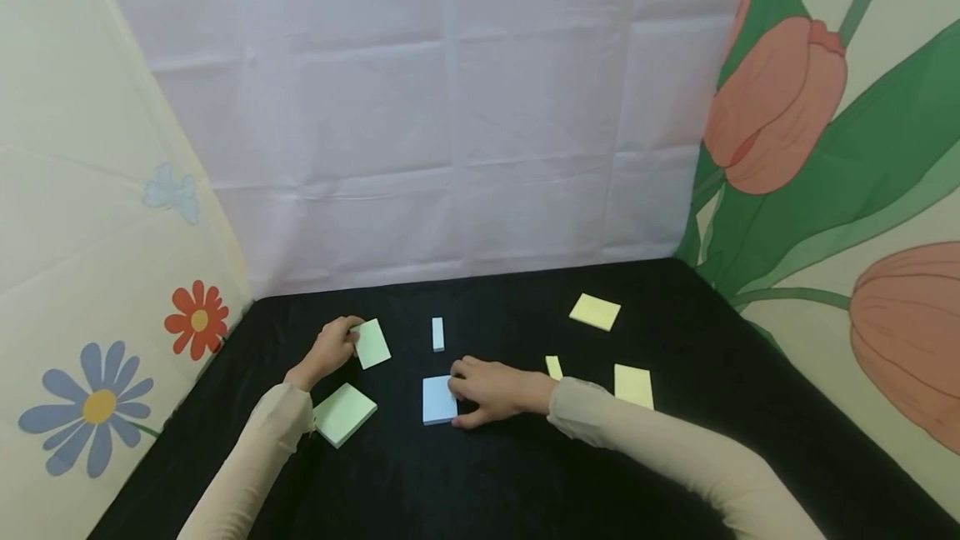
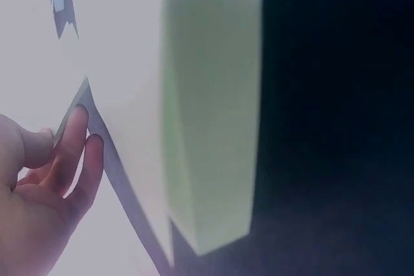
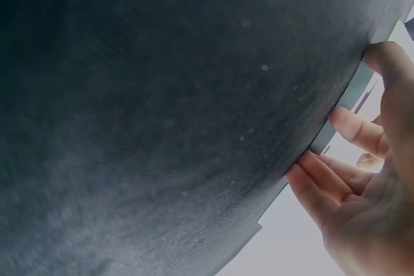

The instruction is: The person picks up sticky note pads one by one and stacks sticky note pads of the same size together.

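Observation:
At the left of the table, my left hand (image 1: 335,346) pinches the left edge of a thin light green sticky note pad (image 1: 372,344) between thumb and fingers. A thicker green sticky note pad (image 1: 345,415) lies nearer, beside the left sleeve; it looms large in the left wrist view. In the middle, my right hand (image 1: 491,390) grips the right side of a square light blue sticky note pad (image 1: 437,400), thumb at its near corner and fingers over its right edge. The right wrist view shows those fingertips (image 3: 346,121) low against the pad's side, at the tabletop.
Beyond the blue pad lies a narrow blue sticky note strip (image 1: 438,334). To the right are a small yellow strip (image 1: 553,367), a yellow pad (image 1: 634,385) partly behind the right sleeve, and another yellow pad (image 1: 595,312) farther back. A white cloth (image 1: 450,148) hangs behind the black table (image 1: 487,490).

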`<action>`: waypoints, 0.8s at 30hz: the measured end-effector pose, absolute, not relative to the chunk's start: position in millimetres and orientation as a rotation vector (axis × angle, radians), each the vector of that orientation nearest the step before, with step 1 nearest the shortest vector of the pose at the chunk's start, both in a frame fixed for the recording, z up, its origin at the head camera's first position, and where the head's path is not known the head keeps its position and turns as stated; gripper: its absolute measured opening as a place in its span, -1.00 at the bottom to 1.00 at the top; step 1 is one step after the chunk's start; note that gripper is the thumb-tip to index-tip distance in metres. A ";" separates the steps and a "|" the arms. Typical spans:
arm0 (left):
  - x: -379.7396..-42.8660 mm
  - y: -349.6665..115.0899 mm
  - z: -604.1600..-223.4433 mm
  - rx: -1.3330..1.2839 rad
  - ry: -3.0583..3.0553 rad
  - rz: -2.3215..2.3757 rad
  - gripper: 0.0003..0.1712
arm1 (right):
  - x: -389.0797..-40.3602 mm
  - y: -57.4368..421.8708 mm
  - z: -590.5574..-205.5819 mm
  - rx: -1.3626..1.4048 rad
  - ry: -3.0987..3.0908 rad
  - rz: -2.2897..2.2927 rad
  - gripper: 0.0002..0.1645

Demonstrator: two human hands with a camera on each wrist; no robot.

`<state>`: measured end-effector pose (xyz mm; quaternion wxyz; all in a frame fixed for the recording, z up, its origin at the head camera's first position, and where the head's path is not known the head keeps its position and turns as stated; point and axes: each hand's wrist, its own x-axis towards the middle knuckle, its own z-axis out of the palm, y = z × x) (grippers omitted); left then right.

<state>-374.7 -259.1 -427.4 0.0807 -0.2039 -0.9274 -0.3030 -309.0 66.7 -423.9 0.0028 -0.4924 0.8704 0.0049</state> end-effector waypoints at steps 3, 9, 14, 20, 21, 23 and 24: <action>-375.3 -259.9 -428.3 -0.594 -2.781 -0.886 -0.66 | -309.4 66.4 -424.1 -1.546 2.729 0.018 -0.64; -375.8 -260.5 -429.7 -0.591 -2.784 -0.867 -0.66 | -309.9 65.9 -425.0 -1.541 2.732 0.017 -0.65; -375.4 -260.3 -430.2 -0.607 -2.772 -0.860 -0.66 | -308.8 65.8 -423.7 -1.544 2.727 0.029 -0.65; -374.5 -260.2 -429.9 -0.616 -2.772 -0.852 -0.66 | -309.3 64.9 -421.7 -1.548 2.722 0.040 -0.65; -374.2 -260.1 -429.4 -0.614 -2.774 -0.854 -0.65 | -309.2 64.9 -421.5 -1.545 2.723 0.039 -0.65; -373.9 -259.8 -429.2 -0.609 -2.784 -0.857 -0.64 | -308.8 64.7 -421.7 -1.541 2.725 0.038 -0.65; -373.7 -259.7 -429.2 -0.604 -2.789 -0.858 -0.64 | -308.5 64.7 -422.0 -1.542 2.727 0.036 -0.65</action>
